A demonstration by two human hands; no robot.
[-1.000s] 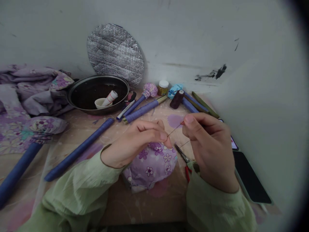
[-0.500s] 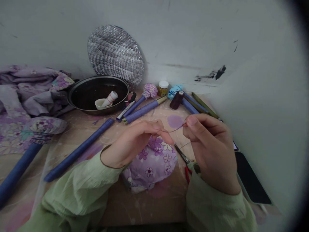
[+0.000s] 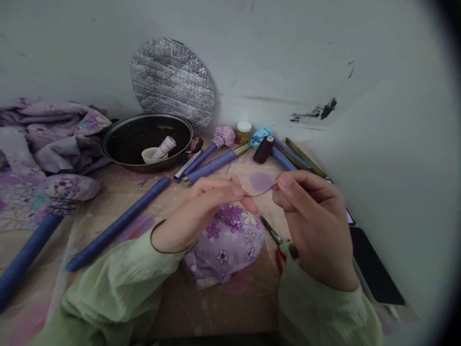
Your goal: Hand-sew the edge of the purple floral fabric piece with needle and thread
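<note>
Slackened since a second ago, dark thread (image 3: 258,196) curves from the left hand (image 3: 207,206) to the right hand (image 3: 317,221) over a patterned table (image 3: 223,310). A scuffed wall (image 3: 273,57) stands at its far edge; print on the marker (image 3: 187,165) is too small to read. Both hands pinch the thread, thumb to finger, above floral fabric (image 3: 232,245) near the table's front edge.
</note>
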